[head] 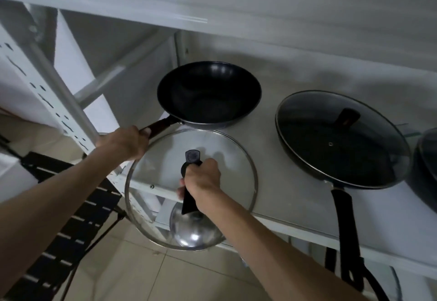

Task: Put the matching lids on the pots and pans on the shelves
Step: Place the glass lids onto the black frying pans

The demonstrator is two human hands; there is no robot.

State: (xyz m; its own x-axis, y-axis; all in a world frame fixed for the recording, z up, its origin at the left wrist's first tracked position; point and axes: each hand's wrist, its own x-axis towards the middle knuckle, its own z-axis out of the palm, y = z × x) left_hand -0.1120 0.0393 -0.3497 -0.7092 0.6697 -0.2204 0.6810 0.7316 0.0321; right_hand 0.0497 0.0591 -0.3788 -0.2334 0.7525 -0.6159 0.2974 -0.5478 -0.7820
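A black wok (209, 93) stands uncovered on the white shelf (295, 196), toward its left end. My left hand (124, 143) grips the wok's dark handle at the shelf's corner. My right hand (202, 181) holds a large glass lid (160, 159) by its black handle, in front of the wok and partly over the shelf's front edge. The lid is roughly level and does not touch the wok. To the right, a black frying pan (343, 144) sits with a glass lid on it.
Another lidded dark pot (425, 159) is cut off at the right edge. A steel lid or pot (194, 229) shows on the lower shelf through the glass. A black slatted rack (63, 218) stands on the tiled floor at left. An upper shelf overhangs close above.
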